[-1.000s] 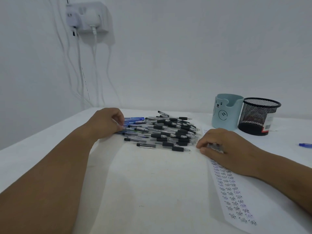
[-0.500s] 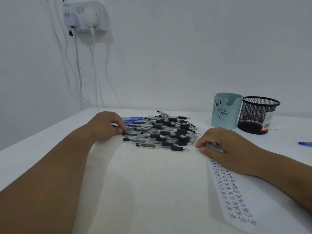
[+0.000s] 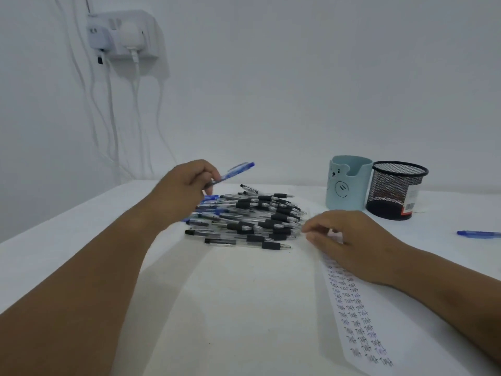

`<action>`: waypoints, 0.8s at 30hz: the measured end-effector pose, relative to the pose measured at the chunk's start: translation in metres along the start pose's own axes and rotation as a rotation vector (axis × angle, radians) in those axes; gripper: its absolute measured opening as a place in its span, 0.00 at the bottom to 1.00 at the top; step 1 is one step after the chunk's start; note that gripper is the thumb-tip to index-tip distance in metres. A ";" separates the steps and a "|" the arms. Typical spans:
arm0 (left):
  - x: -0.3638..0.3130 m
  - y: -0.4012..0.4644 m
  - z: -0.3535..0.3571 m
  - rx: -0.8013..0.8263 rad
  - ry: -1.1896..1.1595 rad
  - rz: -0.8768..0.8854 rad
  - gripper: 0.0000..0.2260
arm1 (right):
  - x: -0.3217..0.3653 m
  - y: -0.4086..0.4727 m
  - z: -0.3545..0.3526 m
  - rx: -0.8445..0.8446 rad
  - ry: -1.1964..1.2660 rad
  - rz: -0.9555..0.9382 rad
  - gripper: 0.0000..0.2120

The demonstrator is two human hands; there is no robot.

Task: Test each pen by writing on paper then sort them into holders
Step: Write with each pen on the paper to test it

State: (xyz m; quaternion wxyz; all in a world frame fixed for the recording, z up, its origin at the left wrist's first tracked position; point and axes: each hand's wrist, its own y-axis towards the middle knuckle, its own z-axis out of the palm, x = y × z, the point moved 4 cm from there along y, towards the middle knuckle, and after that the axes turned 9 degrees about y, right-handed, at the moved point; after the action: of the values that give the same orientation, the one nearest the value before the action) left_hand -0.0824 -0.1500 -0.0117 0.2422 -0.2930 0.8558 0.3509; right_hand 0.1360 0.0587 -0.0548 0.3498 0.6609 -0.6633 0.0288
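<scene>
The left hand (image 3: 187, 189) has lifted off the pile of clear black-gripped pens (image 3: 252, 218), now pinching a blue plastic pen (image 3: 233, 172) (slightly blurred). The right hand (image 3: 349, 245) stays loosely curled on the white written paper strip (image 3: 357, 321).

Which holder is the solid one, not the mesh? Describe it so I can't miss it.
Look at the back right of the white table, past the pile of pens. Two holders stand side by side: the pale blue cup is the left one, with a bear face, beside the black mesh holder.
</scene>
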 end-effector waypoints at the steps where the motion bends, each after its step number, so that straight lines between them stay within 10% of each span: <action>1: -0.014 -0.003 0.014 0.041 -0.048 0.034 0.16 | 0.003 0.000 -0.005 -0.073 0.113 0.043 0.09; 7: -0.069 -0.031 0.091 0.222 -0.091 0.207 0.14 | 0.010 0.008 -0.012 -0.140 1.320 0.406 0.20; 14: -0.089 -0.045 0.097 0.081 -0.017 0.311 0.11 | 0.002 0.002 -0.015 -0.176 1.358 0.352 0.17; 19: -0.097 -0.045 0.099 0.005 -0.053 0.347 0.07 | 0.004 0.004 -0.013 -0.148 1.263 0.354 0.32; 24: -0.097 -0.046 0.105 0.000 0.051 0.305 0.19 | -0.008 0.013 -0.046 -0.467 1.147 0.273 0.15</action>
State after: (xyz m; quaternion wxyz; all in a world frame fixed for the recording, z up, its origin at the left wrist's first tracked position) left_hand 0.0388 -0.0668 -0.0396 0.1641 -0.1684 0.8963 0.3760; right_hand 0.1427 0.0899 -0.0185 0.7778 0.3559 -0.4375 0.2774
